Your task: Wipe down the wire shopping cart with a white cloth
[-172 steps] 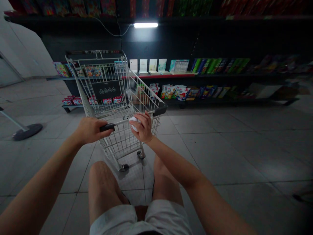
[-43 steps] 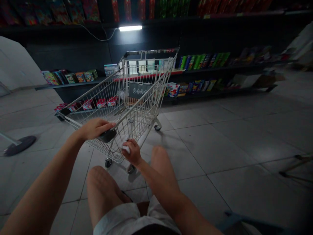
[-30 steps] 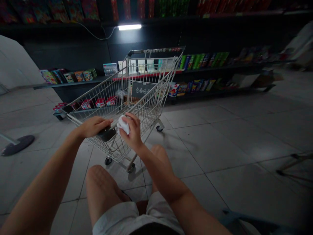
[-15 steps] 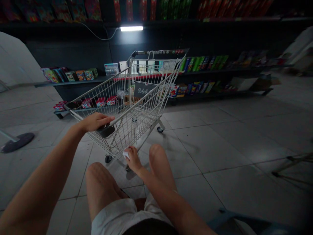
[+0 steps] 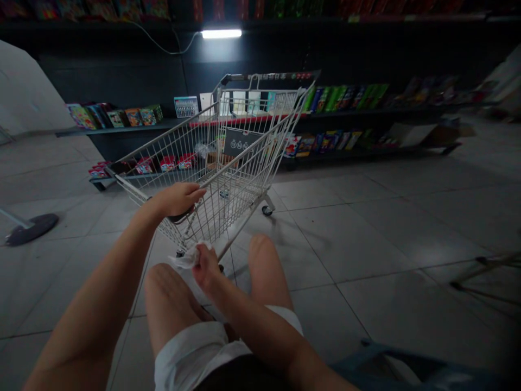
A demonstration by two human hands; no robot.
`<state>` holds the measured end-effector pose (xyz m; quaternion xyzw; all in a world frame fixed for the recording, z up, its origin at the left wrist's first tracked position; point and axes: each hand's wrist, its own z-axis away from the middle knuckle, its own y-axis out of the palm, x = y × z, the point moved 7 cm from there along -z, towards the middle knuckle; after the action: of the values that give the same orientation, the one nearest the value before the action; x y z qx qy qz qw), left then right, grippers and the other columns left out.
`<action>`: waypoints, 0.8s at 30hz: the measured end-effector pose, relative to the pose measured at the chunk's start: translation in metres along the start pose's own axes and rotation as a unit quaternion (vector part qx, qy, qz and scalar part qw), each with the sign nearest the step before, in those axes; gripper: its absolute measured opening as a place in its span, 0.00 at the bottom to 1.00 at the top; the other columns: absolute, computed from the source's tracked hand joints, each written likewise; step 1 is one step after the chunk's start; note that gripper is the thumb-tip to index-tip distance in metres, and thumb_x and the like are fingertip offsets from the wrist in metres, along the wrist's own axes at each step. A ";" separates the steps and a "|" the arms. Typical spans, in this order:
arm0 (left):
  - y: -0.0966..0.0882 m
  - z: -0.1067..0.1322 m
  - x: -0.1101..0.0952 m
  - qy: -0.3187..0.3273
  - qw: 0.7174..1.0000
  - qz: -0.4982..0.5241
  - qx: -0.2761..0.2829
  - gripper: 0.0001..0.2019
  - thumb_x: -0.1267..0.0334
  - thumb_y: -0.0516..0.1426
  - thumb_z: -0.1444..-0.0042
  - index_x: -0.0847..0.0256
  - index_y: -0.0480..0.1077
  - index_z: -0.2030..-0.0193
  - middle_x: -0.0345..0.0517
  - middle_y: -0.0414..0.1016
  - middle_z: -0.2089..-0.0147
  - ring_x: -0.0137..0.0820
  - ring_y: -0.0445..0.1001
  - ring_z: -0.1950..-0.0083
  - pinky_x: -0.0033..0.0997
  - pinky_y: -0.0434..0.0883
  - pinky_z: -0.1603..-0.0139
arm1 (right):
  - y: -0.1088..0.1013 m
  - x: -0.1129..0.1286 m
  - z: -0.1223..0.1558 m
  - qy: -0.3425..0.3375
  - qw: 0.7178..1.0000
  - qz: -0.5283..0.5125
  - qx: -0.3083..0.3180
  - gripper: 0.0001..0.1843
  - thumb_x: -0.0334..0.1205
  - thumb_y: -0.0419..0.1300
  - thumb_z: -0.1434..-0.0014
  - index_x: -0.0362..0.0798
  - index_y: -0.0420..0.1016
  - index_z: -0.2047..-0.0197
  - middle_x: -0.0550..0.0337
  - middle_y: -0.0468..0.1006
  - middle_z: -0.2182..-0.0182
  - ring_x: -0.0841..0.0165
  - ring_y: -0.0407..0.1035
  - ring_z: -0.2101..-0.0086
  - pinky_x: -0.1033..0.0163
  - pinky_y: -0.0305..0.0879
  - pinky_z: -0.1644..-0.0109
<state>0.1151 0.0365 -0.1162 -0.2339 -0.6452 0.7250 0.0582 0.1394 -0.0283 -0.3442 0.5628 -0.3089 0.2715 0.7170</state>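
Note:
A wire shopping cart (image 5: 238, 184) stands in front of me, its near corner turned toward my knees. My left hand (image 5: 179, 199) is on the black plastic corner piece at the top rim, fingers closed over the rim. Lower down, my right hand (image 5: 205, 264) grips a crumpled white tissue or thin cloth (image 5: 187, 258) at the lower near corner of the cart. Its loose part spreads out to the left of the fingers. I cannot tell whether the cloth touches the wires. A dark sign (image 5: 240, 143) hangs on the cart's far end, under the handle (image 5: 272, 76).
Behind the cart run dark shelves (image 5: 138, 130) with boxes and packets, lit by a tube lamp (image 5: 222, 33). A round stand base (image 5: 32, 228) is on the floor at left. A blue plastic stool (image 5: 391, 358) stands at lower right, metal legs (image 5: 468, 277) beyond it.
My right hand has moved left and slightly up, and more of the white cloth shows. My left hand has shifted slightly right and up along the rim.

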 end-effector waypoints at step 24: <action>-0.004 0.010 0.005 0.022 1.000 0.019 -0.009 0.17 0.49 0.43 0.41 0.57 0.63 0.68 0.46 0.76 0.66 0.36 0.74 0.64 0.35 0.69 0.59 | 0.053 0.241 -0.059 -0.579 0.730 0.360 0.044 0.19 0.32 0.56 0.43 0.54 0.63 0.48 0.52 0.62 0.46 0.59 0.60 0.43 0.46 0.60 0.35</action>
<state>0.1056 0.0302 -0.1129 -0.2623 -0.6460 0.7147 0.0562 0.2680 0.0505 -0.1407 0.4884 -0.8315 0.1434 0.2223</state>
